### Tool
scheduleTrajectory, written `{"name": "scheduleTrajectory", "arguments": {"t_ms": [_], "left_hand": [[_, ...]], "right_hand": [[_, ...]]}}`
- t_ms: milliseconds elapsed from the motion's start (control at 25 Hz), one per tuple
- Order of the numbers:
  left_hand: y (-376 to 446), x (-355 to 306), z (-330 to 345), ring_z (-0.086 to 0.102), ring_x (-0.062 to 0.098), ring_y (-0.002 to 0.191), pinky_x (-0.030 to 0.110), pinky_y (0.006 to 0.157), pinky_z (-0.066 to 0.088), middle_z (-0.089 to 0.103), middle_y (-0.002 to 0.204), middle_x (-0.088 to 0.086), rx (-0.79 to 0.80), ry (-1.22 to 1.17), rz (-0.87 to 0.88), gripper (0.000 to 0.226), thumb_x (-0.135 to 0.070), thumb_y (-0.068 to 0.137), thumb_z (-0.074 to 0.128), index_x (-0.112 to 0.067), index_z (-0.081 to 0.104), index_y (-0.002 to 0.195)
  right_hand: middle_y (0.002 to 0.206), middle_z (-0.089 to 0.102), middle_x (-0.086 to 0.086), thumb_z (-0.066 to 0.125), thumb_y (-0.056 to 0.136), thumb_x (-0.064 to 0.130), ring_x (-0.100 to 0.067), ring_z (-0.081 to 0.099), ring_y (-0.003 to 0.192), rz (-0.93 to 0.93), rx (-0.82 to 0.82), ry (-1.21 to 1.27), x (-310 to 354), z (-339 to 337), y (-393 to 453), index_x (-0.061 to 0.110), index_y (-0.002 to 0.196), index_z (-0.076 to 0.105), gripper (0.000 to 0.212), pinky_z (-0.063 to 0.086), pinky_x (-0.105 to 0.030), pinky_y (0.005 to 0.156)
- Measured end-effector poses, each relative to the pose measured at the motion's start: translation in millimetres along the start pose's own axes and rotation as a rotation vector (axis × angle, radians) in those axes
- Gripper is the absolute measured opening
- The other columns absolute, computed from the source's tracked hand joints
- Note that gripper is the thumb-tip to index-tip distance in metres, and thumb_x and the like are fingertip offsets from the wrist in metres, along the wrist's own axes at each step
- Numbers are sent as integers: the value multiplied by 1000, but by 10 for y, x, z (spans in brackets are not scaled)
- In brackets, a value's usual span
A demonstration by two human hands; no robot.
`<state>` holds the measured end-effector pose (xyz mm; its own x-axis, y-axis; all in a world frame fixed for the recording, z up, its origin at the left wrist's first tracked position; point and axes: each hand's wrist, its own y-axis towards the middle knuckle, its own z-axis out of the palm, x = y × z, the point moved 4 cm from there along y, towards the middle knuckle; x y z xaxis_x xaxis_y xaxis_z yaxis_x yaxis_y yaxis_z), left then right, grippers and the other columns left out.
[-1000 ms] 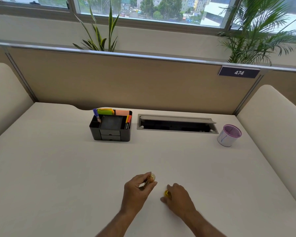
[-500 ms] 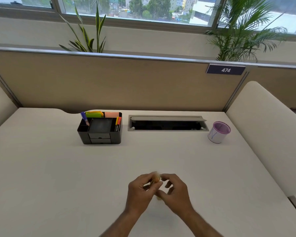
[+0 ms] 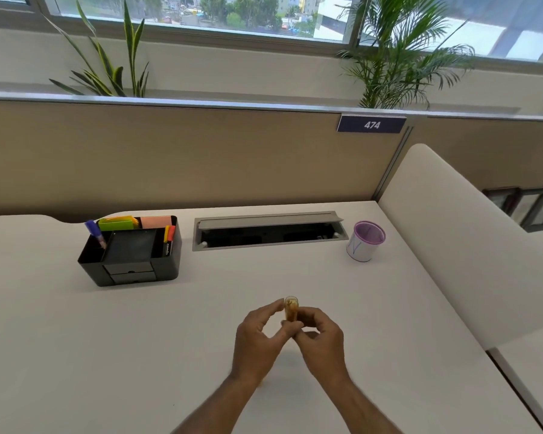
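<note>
- Head view: two hands are meeting just above a white desk (image 3: 107,339).
- Left hand (image 3: 257,336) is pinching a small amber tube (image 3: 291,310) near its top; right hand (image 3: 322,339) is clamping curled fingers on its lower end.
- Seemingly joining or twisting parts; next is needing a steady counter-twist.

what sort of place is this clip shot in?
Most likely an open-plan office workstation: a partition carries a number plate reading 474, a black desk organizer holds pens and sticky notes, and a cable hatch is set into the desk.
</note>
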<state>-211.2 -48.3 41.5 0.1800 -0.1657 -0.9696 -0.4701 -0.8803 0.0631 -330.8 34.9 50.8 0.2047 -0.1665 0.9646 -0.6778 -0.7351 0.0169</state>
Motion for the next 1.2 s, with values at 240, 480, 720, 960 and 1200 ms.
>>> {"name": "scheduleTrajectory", "arguments": {"t_ms": [240,480,720,960,1200], "left_hand": [[500,253,268,43,15,138,35,111,39,52,148,-5,128,539,15,71,-71,83,54,-29,49,141],[886,616,665,-11,21,153,52,122,-7,-3,168,-2,436,954,22,89,-78,86,36,-33,5,156],[955,926,904,-59,19,123,62,95,-41,-45,153,2,628,1102,-36,106,-99,61,10,-41,-43,133],[955,944,925,-62,20,120,65,95,-39,-50,149,2,696,1122,-68,104,-99,60,8,-43,-49,127],[960,901,922,-58,25,128,68,101,-34,-47,152,2,719,1106,-87,105,-96,65,16,-40,-45,131]], "right_hand": [[82,79,16,85,78,14,-5,76,80,49,-224,-5,-119,-548,682,25,102,78,27,58,-12,69],[96,74,-6,79,85,16,-27,74,84,11,-434,-143,6,-1299,1659,11,113,74,29,58,-32,73],[100,76,-16,80,76,3,-33,70,90,-18,-556,-421,-34,-1773,2411,4,114,69,40,43,-24,78],[97,78,-18,77,78,3,-36,72,89,-69,-516,-529,-194,-1784,2713,3,116,71,38,43,-19,75],[95,73,-1,78,80,11,-24,61,80,-169,-572,-472,-120,-1671,2755,19,144,42,74,46,-31,75]]}}
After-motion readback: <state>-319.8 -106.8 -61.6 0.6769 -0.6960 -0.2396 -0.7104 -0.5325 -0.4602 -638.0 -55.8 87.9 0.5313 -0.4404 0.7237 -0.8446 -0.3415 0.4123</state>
